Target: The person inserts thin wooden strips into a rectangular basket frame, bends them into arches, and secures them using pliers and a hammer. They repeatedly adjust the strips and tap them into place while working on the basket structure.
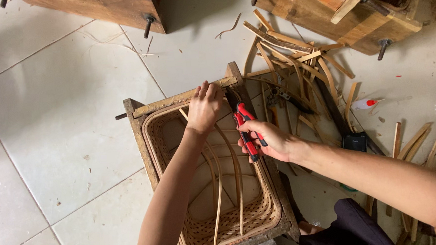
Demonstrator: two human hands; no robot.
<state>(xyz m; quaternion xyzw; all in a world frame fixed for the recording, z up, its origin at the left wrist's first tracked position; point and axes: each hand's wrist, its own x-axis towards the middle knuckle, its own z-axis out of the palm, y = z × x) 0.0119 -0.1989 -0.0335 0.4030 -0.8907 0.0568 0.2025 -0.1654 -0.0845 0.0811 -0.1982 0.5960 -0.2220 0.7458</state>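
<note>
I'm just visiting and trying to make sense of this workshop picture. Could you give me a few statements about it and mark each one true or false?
1. The right hand holds a cutting tool with red and black handles. True.
2. The left hand rests on the far edge of the wooden frame. True.
3. The woven basket stands on a table. False: it sits inside the wooden frame on the tiled floor.
4. Thin curved strips arch across the inside of the basket. True.
5. The pile of cut strips lies on the left of the basket. False: it lies beyond the right hand, on the right.
6. Both hands wear gloves. False: both are bare.
</note>
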